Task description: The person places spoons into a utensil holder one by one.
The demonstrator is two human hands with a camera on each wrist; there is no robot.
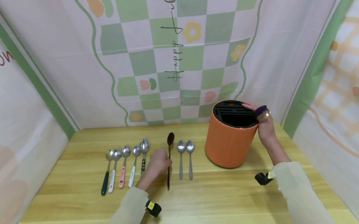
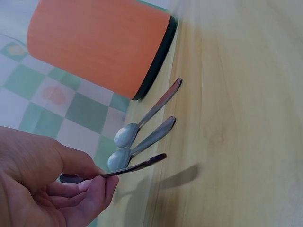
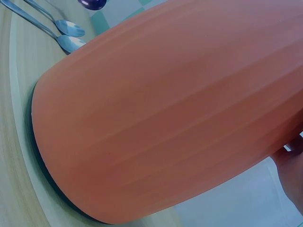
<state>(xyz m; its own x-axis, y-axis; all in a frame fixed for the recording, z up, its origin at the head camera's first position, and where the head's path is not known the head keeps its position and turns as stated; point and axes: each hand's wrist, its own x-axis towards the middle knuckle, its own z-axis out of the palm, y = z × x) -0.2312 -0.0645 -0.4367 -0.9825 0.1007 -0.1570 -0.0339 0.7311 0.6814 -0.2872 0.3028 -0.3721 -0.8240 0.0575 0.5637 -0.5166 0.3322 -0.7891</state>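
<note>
My left hand (image 1: pixel 159 161) pinches a dark, reddish-brown spoon (image 1: pixel 170 139) between thumb and fingers. In the left wrist view the spoon's handle end (image 2: pixel 156 160) stands off from its shadow on the table. My right hand (image 1: pixel 267 128) lies against the upper right side of an orange utensil holder (image 1: pixel 229 145) with a black slotted top, its fingers extended along the rim. A dark purple oval (image 1: pixel 260 110) and a gold-coloured piece (image 1: pixel 263 115), which look like spoon bowls, overlap that hand. The right thumb is hidden.
Two plain silver spoons (image 1: pixel 180 162) lie between the dark spoon and the holder. To the left is a row of several spoons with coloured handles (image 1: pixel 122 177). Behind the wooden table (image 1: pixel 208 206) hangs a checked curtain (image 1: pixel 168 62), with more fabric on both sides.
</note>
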